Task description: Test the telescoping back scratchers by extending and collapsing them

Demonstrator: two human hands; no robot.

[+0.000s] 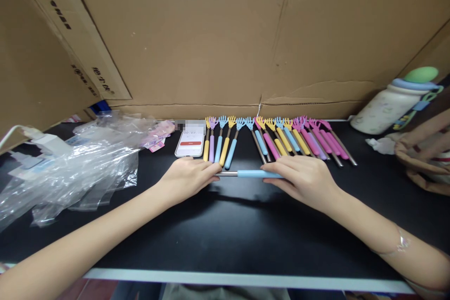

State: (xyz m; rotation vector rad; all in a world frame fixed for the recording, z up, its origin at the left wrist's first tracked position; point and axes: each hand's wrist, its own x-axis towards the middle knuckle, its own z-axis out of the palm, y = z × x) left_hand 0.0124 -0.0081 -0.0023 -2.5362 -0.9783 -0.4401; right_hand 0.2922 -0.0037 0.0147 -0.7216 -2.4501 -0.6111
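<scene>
Between my hands a back scratcher [251,174] with a light blue grip and a metal rod lies level above the black table. My left hand [191,176] is closed on the metal end at its left; my right hand [304,178] pinches the blue grip at its right. Any claw head on it is hidden by my fingers. Behind my hands, several back scratchers with yellow, purple and blue grips [218,149] lie side by side. Farther right, a larger row of pink, blue and yellow back scratchers [293,139] lies with claws toward the cardboard.
A phone [190,143] lies by the left group. Clear plastic bags [91,159] heap on the left, near a white charger [51,147]. A bottle [390,108] and a brown bag [427,150] stand at the right. Cardboard [211,33] walls off the back of the black table [225,243].
</scene>
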